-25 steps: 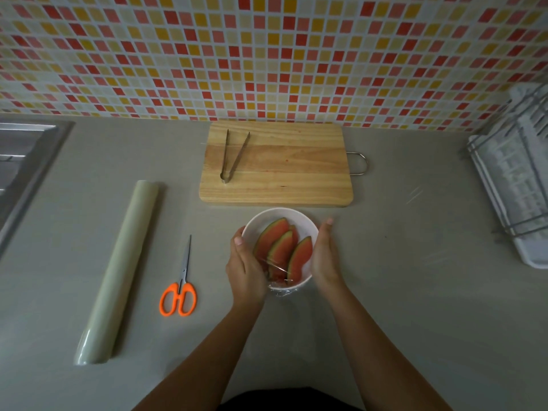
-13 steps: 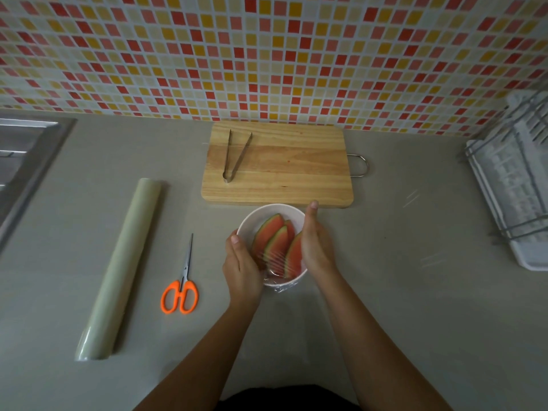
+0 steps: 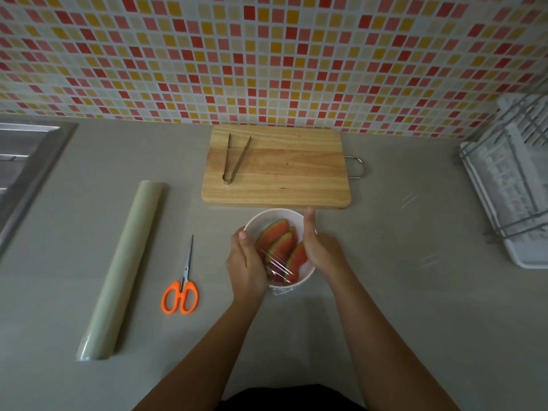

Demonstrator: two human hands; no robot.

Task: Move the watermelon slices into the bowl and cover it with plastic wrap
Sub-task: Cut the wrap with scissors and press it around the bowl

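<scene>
Three watermelon slices (image 3: 278, 243) in bowl (image 3: 274, 215) under plastic wrap (image 3: 277, 260), mid-table (image 3: 415, 307). Bowl sits squarely between hands, both equally near. Left hand (image 3: 244, 261) cups left wall; right hand (image 3: 318, 247) presses straight-fingered along right rim.

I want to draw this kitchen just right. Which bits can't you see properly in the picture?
All in the head view:
- bowl sides: covered by the left hand and right hand.
- plastic wrap: see-through, only shiny streaks show, so its edges cannot be traced.
- watermelon slices: lower ends behind the hands.
- sink: cut off by the left edge.
- dish rack: cut off by the right edge, blurry.
</scene>
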